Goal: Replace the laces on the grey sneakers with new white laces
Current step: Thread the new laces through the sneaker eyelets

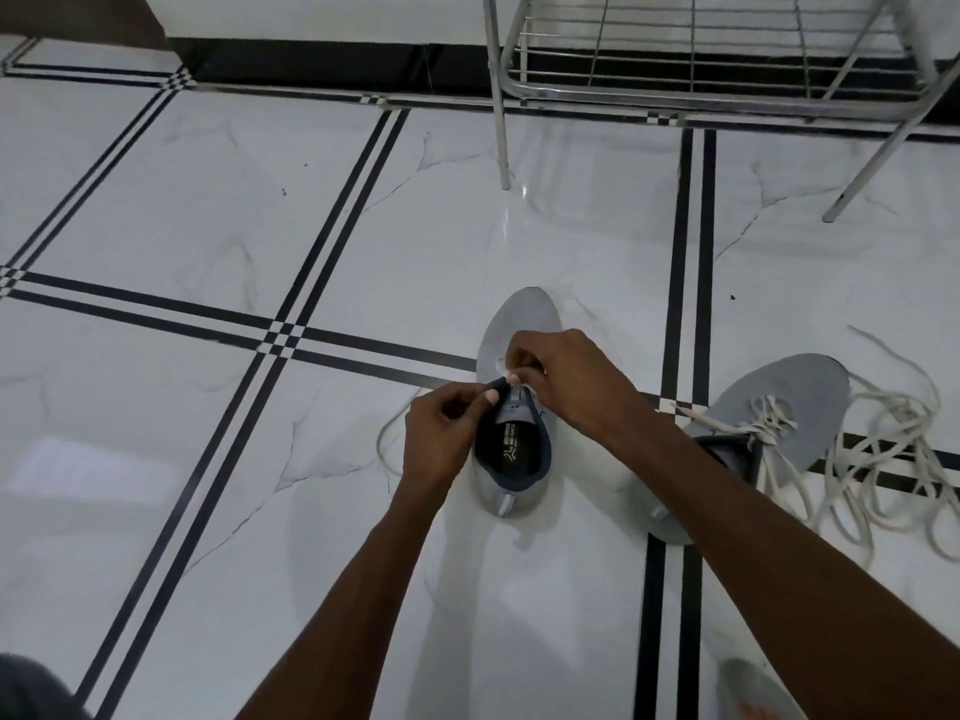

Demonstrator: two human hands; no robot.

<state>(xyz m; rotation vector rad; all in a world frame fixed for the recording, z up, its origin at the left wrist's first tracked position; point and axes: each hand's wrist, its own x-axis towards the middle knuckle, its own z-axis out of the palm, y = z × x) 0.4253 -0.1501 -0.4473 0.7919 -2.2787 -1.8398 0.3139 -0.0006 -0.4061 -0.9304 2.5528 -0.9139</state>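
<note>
Head view: grey sneaker on the floor, centre.
Left hand: fingers pinch the dark tongue.
Right hand: fingers pinch the white lace at the eyelets.
Handling: lace likely limp, light; grip near its tip.

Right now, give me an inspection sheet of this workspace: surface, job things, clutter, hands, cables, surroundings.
Surface: white marble-look floor tiles with black stripe borders.
Job's things: grey sneaker in the centre, toe pointing away; second grey sneaker to its right, white lace threaded.
Clutter: loose white laces piled beside the second sneaker.
Hands: left hand pinches the dark tongue; right hand pinches a white lace at the eyelets.
Cables: nothing seen.
Surroundings: metal wire rack on legs behind; black skirting along the wall.
</note>
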